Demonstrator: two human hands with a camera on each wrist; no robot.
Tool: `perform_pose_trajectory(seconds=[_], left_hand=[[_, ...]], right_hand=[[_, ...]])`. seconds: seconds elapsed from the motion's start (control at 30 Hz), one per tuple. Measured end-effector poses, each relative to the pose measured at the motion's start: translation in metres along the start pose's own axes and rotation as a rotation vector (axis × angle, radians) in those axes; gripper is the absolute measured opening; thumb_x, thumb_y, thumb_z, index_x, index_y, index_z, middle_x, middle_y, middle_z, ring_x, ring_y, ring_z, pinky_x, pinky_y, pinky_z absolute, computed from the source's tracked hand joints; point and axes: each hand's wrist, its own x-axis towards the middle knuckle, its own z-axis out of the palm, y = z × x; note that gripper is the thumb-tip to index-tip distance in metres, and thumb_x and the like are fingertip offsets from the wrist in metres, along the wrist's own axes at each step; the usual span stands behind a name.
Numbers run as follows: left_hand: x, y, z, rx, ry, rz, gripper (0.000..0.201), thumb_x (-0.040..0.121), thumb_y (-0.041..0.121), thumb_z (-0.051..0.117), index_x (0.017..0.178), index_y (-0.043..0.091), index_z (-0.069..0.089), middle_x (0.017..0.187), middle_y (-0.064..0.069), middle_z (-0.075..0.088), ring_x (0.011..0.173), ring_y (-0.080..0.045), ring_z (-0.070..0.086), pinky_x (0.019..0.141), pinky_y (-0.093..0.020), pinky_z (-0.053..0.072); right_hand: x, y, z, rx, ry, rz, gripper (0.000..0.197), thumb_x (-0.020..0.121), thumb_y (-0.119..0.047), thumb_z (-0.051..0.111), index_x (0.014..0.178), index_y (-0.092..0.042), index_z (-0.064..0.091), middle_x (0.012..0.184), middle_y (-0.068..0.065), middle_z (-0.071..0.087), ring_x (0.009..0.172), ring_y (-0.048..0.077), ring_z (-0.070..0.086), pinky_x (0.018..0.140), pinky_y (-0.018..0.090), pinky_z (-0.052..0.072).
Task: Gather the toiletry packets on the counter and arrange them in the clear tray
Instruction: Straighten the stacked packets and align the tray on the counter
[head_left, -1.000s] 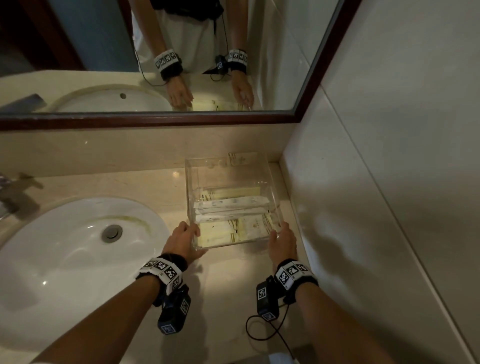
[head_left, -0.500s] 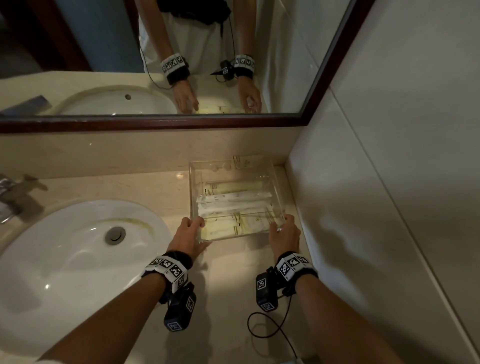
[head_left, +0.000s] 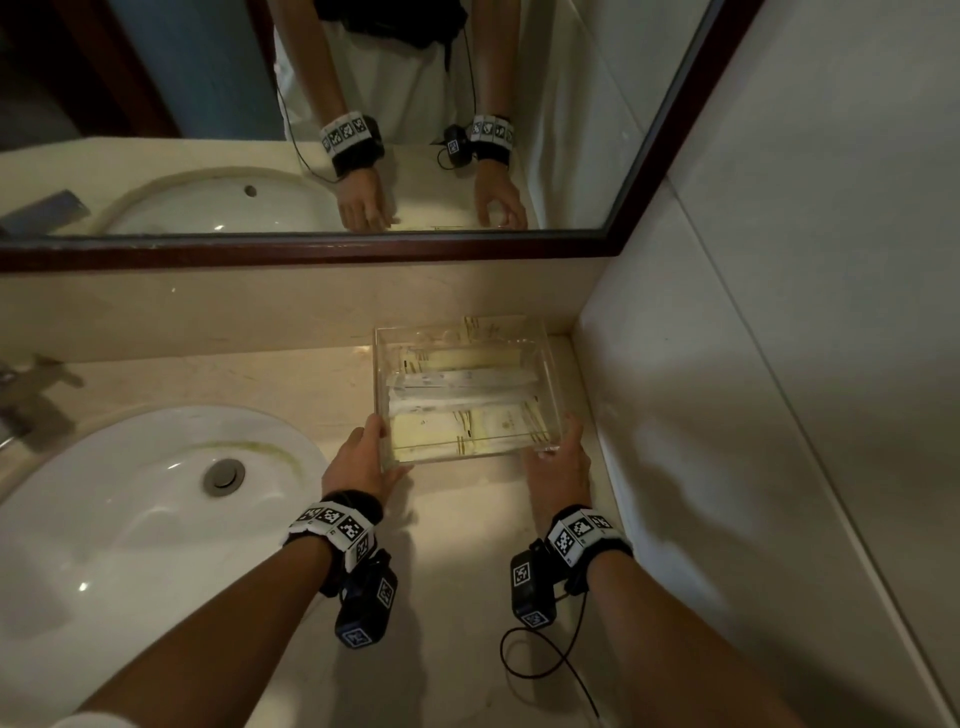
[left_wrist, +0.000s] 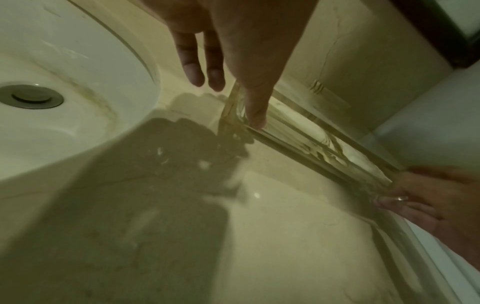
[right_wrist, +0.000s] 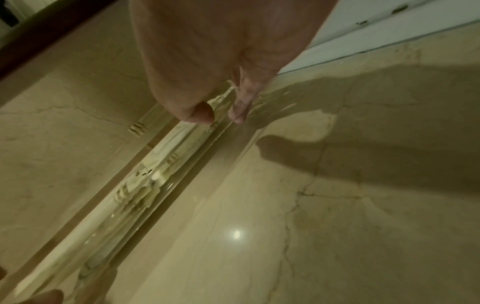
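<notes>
The clear tray (head_left: 551, 387) sits on the beige counter in the back right corner, close to the backsplash. Several cream and white toiletry packets (head_left: 467, 397) lie flat inside it, side by side. My left hand (head_left: 363, 457) is at the tray's near left corner, thumb against the front wall (left_wrist: 311, 148) and fingers (left_wrist: 193, 74) straight beside it. At the near right corner, my right hand (head_left: 558, 462) pinches the rim between thumb and finger. The right wrist view shows this right hand (right_wrist: 218, 117) straddling the tray's edge (right_wrist: 145, 185).
A white sink basin (head_left: 130, 493) with a metal drain (head_left: 224, 475) fills the left of the counter, and a tap (head_left: 31, 395) stands at the far left. A tiled wall (head_left: 727, 415) runs close along the right. A framed mirror (head_left: 363, 249) hangs above the backsplash.
The tray has slid away from me towards the backsplash. Both hands stayed at its near corners and followed it.
</notes>
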Motion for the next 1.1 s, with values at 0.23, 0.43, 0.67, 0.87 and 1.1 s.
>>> perform_pose_trajectory(seconds=[0.23,0.43,0.67,0.87,1.1], left_hand=[[0.008,0.007,-0.005,0.015,0.012,-0.024,0.048,0.079,0.036,0.070,0.111,0.017,0.039,0.108,-0.007,0.061,0.081,-0.022,0.054,0.065,-0.032,0.046],[0.014,0.008,-0.006,0.026,0.005,-0.037,0.043,0.080,0.033,0.069,0.105,0.016,0.039,0.104,-0.009,0.061,0.076,-0.021,0.050,0.062,-0.031,0.042],[0.016,0.009,-0.008,0.010,-0.019,-0.071,0.041,0.080,0.031,0.070,0.102,0.016,0.039,0.101,-0.007,0.059,0.077,-0.024,0.052,0.066,-0.034,0.045],[0.017,0.015,-0.016,0.026,-0.079,-0.103,0.033,0.078,0.026,0.068,0.093,0.018,0.040,0.098,-0.007,0.057,0.081,-0.028,0.055,0.069,-0.037,0.047],[0.007,0.027,-0.028,-0.010,-0.062,-0.056,0.017,0.080,0.020,0.063,0.090,0.017,0.049,0.090,-0.003,0.056,0.079,-0.025,0.056,0.067,-0.032,0.045]], right_hand=[[0.015,0.002,0.003,-0.125,0.055,-0.065,0.068,0.092,-0.012,0.059,0.149,-0.021,0.024,0.112,0.012,0.060,0.095,0.025,0.061,0.078,0.035,0.053],[0.028,0.005,0.003,-0.160,0.069,-0.092,0.058,0.084,-0.018,0.072,0.131,-0.016,0.040,0.099,0.013,0.064,0.088,0.029,0.064,0.073,0.042,0.058],[0.032,-0.003,-0.006,-0.328,0.067,-0.052,0.044,0.085,-0.016,0.069,0.123,-0.015,0.046,0.092,0.008,0.067,0.082,0.029,0.067,0.065,0.037,0.056],[0.025,-0.025,-0.016,-0.447,0.021,-0.024,0.050,0.090,-0.017,0.058,0.136,-0.015,0.039,0.114,0.015,0.064,0.095,0.034,0.064,0.073,0.037,0.053],[0.013,-0.059,-0.016,-0.420,-0.042,-0.159,0.033,0.087,-0.021,0.057,0.120,-0.017,0.054,0.110,0.009,0.065,0.095,0.029,0.064,0.080,0.039,0.055]])
